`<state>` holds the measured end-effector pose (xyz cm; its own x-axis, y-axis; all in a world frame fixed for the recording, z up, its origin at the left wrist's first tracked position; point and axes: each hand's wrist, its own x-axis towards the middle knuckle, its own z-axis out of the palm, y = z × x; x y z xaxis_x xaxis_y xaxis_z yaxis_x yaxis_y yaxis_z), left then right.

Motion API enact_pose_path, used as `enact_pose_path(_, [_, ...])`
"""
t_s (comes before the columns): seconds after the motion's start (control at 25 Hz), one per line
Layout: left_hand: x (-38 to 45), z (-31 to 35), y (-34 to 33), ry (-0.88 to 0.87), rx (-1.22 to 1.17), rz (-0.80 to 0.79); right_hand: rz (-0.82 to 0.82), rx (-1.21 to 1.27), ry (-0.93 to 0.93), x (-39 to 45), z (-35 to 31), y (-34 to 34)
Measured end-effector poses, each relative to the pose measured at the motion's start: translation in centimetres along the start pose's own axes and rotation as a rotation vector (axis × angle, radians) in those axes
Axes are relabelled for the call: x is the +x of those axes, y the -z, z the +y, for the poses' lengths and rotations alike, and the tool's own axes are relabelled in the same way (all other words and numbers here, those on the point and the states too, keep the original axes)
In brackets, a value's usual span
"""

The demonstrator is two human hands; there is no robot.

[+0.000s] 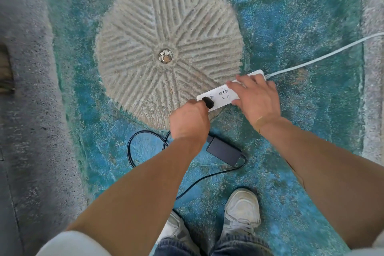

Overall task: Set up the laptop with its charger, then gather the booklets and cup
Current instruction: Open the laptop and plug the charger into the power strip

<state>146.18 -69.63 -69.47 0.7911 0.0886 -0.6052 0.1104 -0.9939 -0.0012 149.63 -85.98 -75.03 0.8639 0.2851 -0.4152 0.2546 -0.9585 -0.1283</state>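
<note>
A white power strip [223, 94] lies on the floor, partly on the edge of a round carved stone [166, 48]. My left hand [190, 119] grips the charger's black plug [208, 102], which sits at the strip's near-left socket. My right hand [256, 98] presses flat on the strip's right half, fingers spread. The black charger brick [225, 150] lies on the floor just below my left wrist, and its black cable [133, 151] loops to the left and back toward my feet. No laptop, booklets or cup are in view.
The strip's white cord [324, 56] runs off to the upper right. The floor is painted blue-green, with grey concrete bands at the left and right edges. My white shoes [242, 213] stand at the bottom centre.
</note>
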Motion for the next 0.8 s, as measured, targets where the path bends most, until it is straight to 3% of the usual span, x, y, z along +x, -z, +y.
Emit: enact_pose_path(0.8, [3.2,2.1,-1.1,-0.152,0.233,0.005,-0.043,0.017,0.012,1.1,0.6,1.2])
